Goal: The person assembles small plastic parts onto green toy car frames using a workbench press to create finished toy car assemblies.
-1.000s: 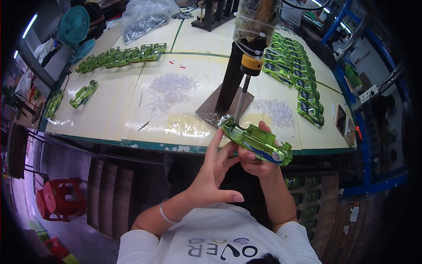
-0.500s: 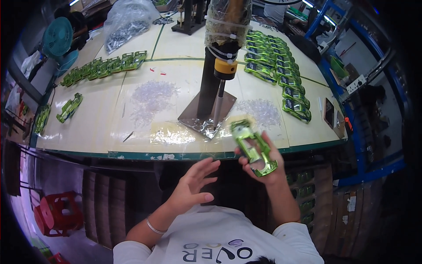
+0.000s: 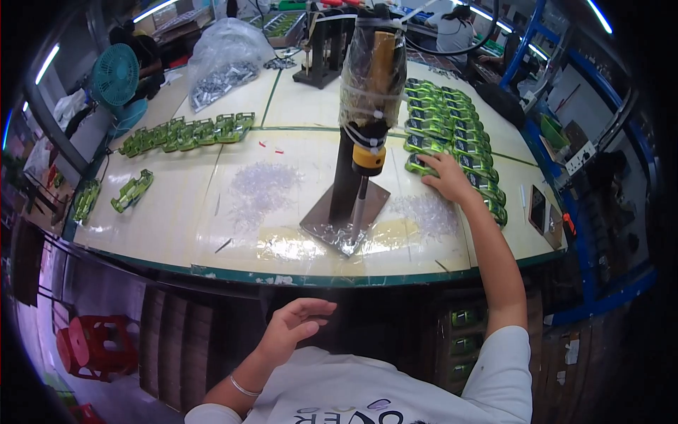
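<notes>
At the near end of the left column of shiny green car-body shells [image 3: 460,136], my right hand [image 3: 450,181] has its fingers on a green car-body shell [image 3: 417,165]. The hand partly covers that shell, which lies on the table behind a scatter of small clear plastic pieces [image 3: 429,213]. My left hand [image 3: 288,329] hovers before the table's near edge, empty, its fingers curved and apart from the thumb. Between the hands stands a bench press [image 3: 344,177] with a yellow collar [image 3: 368,161] and a thin metal rod above its plate.
More green shells [image 3: 187,134] stand in a row at the left, with two apart nearer me. Another heap of clear pieces [image 3: 263,189] lies left of the press. A bag of metal parts [image 3: 224,67] sits far back; a phone [image 3: 538,207] lies at the right edge.
My right hand has carried the green shell from in front of me, forward and right, to the column's near end. My left hand stays low and empty. The view has tilted up somewhat.
</notes>
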Demonstrator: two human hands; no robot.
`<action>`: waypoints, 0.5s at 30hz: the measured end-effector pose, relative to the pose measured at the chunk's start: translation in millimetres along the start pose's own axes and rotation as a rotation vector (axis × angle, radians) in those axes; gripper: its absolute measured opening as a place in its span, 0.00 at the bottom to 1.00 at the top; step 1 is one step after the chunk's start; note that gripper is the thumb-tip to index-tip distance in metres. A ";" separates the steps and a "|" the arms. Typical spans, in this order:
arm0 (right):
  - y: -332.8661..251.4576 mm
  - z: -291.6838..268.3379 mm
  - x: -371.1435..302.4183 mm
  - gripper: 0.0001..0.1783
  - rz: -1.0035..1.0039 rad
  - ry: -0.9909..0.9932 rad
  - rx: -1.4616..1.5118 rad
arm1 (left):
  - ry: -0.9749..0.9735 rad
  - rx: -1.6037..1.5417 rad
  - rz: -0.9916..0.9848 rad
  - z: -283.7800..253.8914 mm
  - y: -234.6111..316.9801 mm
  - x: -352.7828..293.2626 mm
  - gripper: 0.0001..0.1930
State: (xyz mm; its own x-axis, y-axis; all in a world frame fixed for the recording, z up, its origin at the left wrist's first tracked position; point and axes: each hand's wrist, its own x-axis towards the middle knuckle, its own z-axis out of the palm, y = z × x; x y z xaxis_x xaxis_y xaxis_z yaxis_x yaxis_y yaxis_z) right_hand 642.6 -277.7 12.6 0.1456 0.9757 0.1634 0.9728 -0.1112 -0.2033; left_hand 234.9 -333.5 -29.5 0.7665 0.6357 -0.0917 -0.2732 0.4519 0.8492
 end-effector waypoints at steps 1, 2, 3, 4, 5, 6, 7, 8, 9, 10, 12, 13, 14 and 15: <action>2.7 5.8 2.1 0.25 -0.010 0.006 0.003 | 0.006 0.005 0.009 -2.3 2.0 -0.4 0.18; 8.9 10.1 4.1 0.25 -0.054 0.082 -0.034 | 0.068 0.031 0.051 -6.4 4.5 -0.5 0.17; 10.9 13.2 6.2 0.24 -0.102 0.153 -0.066 | 0.139 0.056 0.091 -8.8 6.7 -2.4 0.15; 14.3 13.2 8.5 0.24 -0.126 0.187 -0.156 | 0.228 0.064 0.142 -6.5 12.7 0.2 0.12; 17.4 11.8 9.9 0.24 -0.140 0.188 -0.147 | 0.243 0.068 0.149 -9.1 14.5 1.9 0.12; 13.9 6.5 12.0 0.24 -0.178 0.208 -0.264 | 0.283 0.077 0.192 -13.6 17.1 1.8 0.11; 10.1 3.1 15.6 0.24 -0.218 0.228 -0.380 | 0.327 0.086 0.235 -17.6 19.2 1.8 0.10; 5.5 2.0 20.8 0.24 -0.240 0.228 -0.383 | 0.368 0.078 0.258 -19.4 21.9 1.5 0.08; 5.5 2.6 25.5 0.24 -0.269 0.233 -0.371 | 0.396 0.081 0.274 -21.1 22.8 1.1 0.08; 8.6 3.6 30.5 0.24 -0.266 0.246 -0.359 | 0.404 0.070 0.260 -24.0 22.1 1.4 0.08; 12.1 3.6 40.8 0.24 -0.267 0.264 -0.323 | 0.434 0.076 0.234 -29.5 19.0 2.8 0.08; 14.1 1.7 45.8 0.24 -0.270 0.269 -0.301 | 0.434 0.066 0.224 -30.0 18.1 4.0 0.07; 19.8 3.4 52.5 0.23 -0.214 0.238 -0.314 | 0.432 0.086 0.221 -27.8 20.8 5.4 0.07; 24.4 8.3 61.7 0.22 -0.161 0.206 -0.326 | 0.435 0.107 0.218 -26.7 25.0 6.7 0.07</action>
State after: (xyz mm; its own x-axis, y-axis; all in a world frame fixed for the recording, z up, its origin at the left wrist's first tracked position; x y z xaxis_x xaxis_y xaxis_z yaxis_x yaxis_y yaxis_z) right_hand 673.8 -218.7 9.8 -0.0119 0.9311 0.3645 0.9874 -0.0465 0.1511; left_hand 217.7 -301.2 -22.7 0.3785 0.9207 -0.0954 -0.3217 0.2275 0.9191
